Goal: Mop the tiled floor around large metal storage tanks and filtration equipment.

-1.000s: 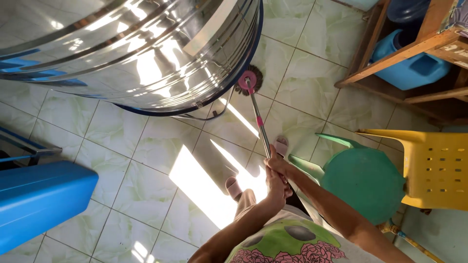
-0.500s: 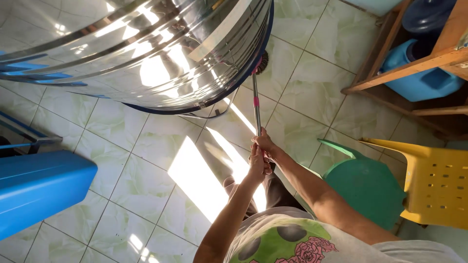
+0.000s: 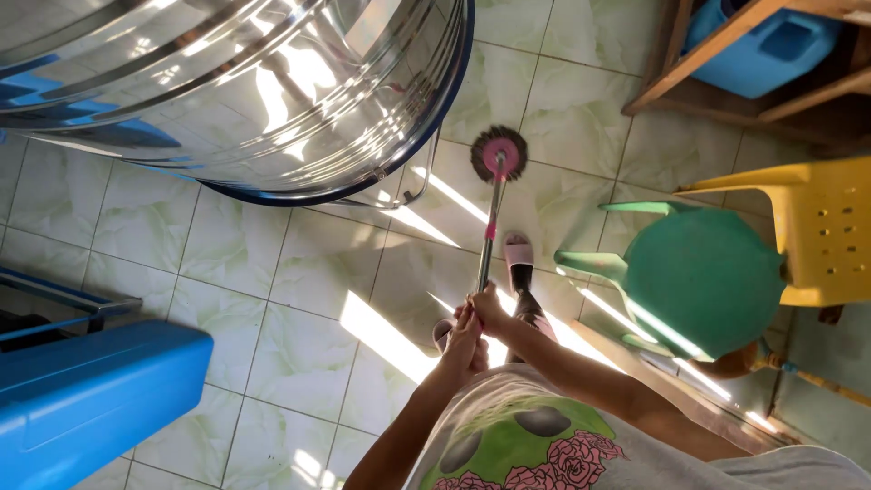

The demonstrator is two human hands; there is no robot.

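Both-hands grip (image 3: 476,318) on mop (image 3: 498,154), now clear of tank (image 3: 236,91).

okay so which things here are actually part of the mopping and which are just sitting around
In use:
- round-headed pink mop with a metal handle
- left hand and right hand, both gripping the handle
- pale green tiled floor under the mop head

Just sitting around:
- large shiny steel tank
- round green plastic stool
- yellow plastic chair
- blue plastic bin
- wooden shelf
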